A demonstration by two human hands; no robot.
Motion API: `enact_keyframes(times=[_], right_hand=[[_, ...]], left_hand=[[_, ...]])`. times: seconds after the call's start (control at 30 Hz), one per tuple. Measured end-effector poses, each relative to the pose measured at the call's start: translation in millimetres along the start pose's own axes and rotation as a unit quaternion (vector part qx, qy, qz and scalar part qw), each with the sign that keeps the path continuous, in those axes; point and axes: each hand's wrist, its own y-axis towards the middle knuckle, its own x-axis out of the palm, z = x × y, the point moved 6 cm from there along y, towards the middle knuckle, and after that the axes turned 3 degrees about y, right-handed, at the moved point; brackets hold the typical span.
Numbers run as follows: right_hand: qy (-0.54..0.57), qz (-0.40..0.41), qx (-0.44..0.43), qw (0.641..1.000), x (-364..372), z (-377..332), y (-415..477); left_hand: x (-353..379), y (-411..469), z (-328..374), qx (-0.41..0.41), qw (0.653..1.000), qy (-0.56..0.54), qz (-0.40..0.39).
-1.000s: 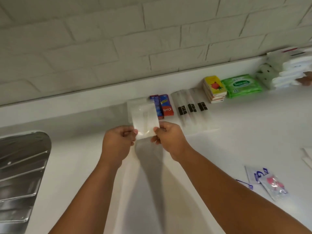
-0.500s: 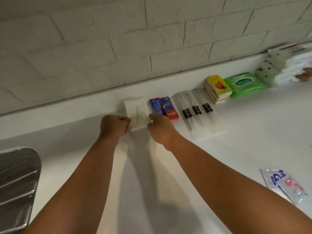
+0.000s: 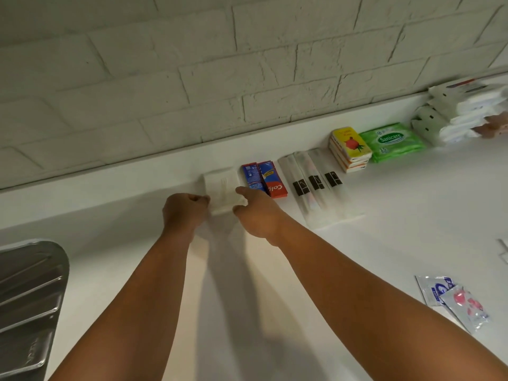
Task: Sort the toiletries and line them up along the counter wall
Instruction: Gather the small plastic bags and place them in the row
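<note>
A flat white packet [image 3: 222, 188] lies on the white counter against the raised wall ledge, left of two blue and red toothpaste boxes [image 3: 264, 179]. My left hand [image 3: 184, 213] is curled at the packet's near left corner and pinches it. My right hand [image 3: 257, 213] holds the near right corner, forefinger stretched along the packet's right edge. Further right along the wall lie three clear-wrapped toothbrushes [image 3: 316, 185], a stack of yellow soap boxes [image 3: 349, 148], a green wipes pack [image 3: 391, 141] and stacked white packages [image 3: 461, 114].
A metal sink drainboard [image 3: 27, 306] fills the lower left. Two loose sachets [image 3: 453, 301] lie on the counter [image 3: 384, 257] at the lower right, and a white item [image 3: 504, 250] peeks in at the right edge. The white brick wall [image 3: 247, 64] rises behind the ledge.
Both hands have carried the white packet away from me and laid it flat against the wall ledge beside the toothpaste boxes. It was held upright a second ago.
</note>
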Motion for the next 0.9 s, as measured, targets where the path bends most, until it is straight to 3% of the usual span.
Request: enact_keyframes(times=[0.23, 0.43, 0.9], right_hand=[[-0.052, 0.032, -0.075, 0.995, -27, -5, -37], [-0.053, 0.088, -0.129, 0.986, -97, 5, -91], [-0.102, 0.191, -0.064, 0.974, -285, 135, -211]], left_hand=[[5, -75, 47, 0.118, 0.988, 0.094, 0.044], [54, -156, 82, 0.224, 0.973, 0.038, 0.028], [219, -306, 168, 0.307, 0.949, 0.046, -0.061]])
